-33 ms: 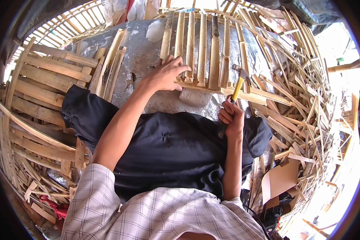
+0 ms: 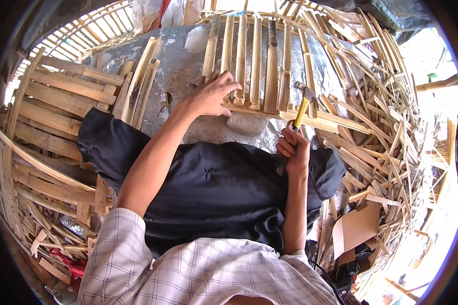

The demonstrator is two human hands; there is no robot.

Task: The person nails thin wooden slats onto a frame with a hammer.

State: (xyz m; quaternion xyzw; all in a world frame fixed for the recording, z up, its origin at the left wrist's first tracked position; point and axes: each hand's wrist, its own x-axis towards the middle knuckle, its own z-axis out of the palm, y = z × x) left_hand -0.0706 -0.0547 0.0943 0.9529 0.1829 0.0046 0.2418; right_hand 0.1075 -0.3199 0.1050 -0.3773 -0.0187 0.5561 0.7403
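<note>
Evidently the person is nailing split bamboo slats onto a crosspiece, and the step in hand looks like the pause between blows. The left hand lies flat on the lower ends of the slats, fingers spread and pressing them down against the crosspiece. The right hand is wrapped tight round the dark grip of a hammer, fingers closed on the handle; the yellow shaft rises up and away from the hand, and the metal head hovers just above the crosspiece, near the right-hand slats. Whether a nail stands under the head cannot be told.

The slat panel rests on a grey stone-like slab in front of the person's knees, with a dark cloth over the lap. A finished bamboo panel lies to the left, loose bamboo offcuts are heaped to the right, and a piece of brown cardboard lies lower right.

As a judgement, the next move calls for a short, straight stroke onto the joint while the left hand holds the slats from shifting, its fingers kept clear of the head.

Compared with the earlier frame nothing has shifted: the left hand is pressed on the same slats and the hammer is raised at the same angle.
</note>
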